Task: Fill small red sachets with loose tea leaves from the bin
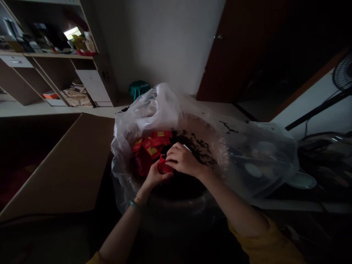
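My left hand is closed around a small red packet and holds it above a large bin lined with clear plastic. My right hand is bent over the packet's top, fingers together at its mouth, where something dark shows. What those fingers hold is hidden. A small white edge sticks out behind the right hand; I cannot tell what it is. Several red packets with yellow labels lie in the bin, left of my hands. Dark, dry leaf-like bits cling to the lining at the right.
An open cardboard box stands close on the left. Plastic sheeting spreads out to the right, near a pale dish. Behind are a shelf unit, a green bag-like object, a brown door and a fan.
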{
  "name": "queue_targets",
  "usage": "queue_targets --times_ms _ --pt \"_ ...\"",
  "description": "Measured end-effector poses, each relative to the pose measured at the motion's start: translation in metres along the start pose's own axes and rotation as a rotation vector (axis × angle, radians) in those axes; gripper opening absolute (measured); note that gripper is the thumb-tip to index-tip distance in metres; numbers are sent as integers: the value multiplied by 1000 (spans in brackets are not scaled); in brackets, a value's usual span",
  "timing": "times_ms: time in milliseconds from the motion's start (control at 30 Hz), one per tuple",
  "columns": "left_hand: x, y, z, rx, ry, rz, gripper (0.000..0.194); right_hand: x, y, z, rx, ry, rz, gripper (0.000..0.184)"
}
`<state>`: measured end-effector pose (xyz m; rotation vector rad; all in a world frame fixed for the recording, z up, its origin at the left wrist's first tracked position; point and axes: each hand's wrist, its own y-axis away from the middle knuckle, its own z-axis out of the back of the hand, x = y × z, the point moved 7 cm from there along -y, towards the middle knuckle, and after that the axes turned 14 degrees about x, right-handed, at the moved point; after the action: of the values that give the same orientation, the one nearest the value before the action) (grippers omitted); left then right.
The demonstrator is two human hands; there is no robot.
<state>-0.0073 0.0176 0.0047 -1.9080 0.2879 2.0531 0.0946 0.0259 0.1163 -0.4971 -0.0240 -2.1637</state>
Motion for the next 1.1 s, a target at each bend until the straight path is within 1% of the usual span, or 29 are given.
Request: queue_targets --times_ms 67,167,200,267,333,367,433,500,567,633,733,800,900,967,1033,1100 --pt "2 0 -2 22 17 22 59 -9 -3 -8 105 -23 -87 15" --pt "6 0 -4 41 -4 47 66 -20 -4 -21 295 -49 -136 16" --pt "8 0 -5 50 -6 51 69 -23 -4 -23 323 -62 -135 19" --pt "10 0 -8 85 17 58 73 -29 -1 -24 340 -132 -148 26" --pt "12 -1 -12 136 57 73 75 -32 3 -26 382 -266 -166 22" --pt "13 0 -15 163 79 86 75 -32 5 -28 429 -335 -171 20" --pt "15 0 -18 203 119 109 75 -30 8 -34 542 -418 -185 23" --pt "15 1 -20 219 136 111 73 -29 9 -37 602 -404 -208 26" --pt "13 1 -19 208 131 97 71 -29 6 -33 595 -359 -212 23" --pt "12 1 -19 205 137 100 70 -27 1 -27 555 -340 -179 18" --pt "11 0 -18 209 155 115 72 -24 -1 -20 512 -381 -128 17" --pt "9 -1 -18 202 152 110 72 -24 1 -23 545 -438 -148 21" --pt "8 -1 -18 209 148 104 71 -28 5 -33 613 -527 -241 17" --pt "8 -1 -18 213 147 98 72 -32 4 -32 572 -550 -263 14" --pt "7 -1 -17 199 137 81 72 -33 2 -24 488 -533 -226 14" --pt "7 -2 -15 180 117 57 69 -34 0 -13 430 -518 -200 12"
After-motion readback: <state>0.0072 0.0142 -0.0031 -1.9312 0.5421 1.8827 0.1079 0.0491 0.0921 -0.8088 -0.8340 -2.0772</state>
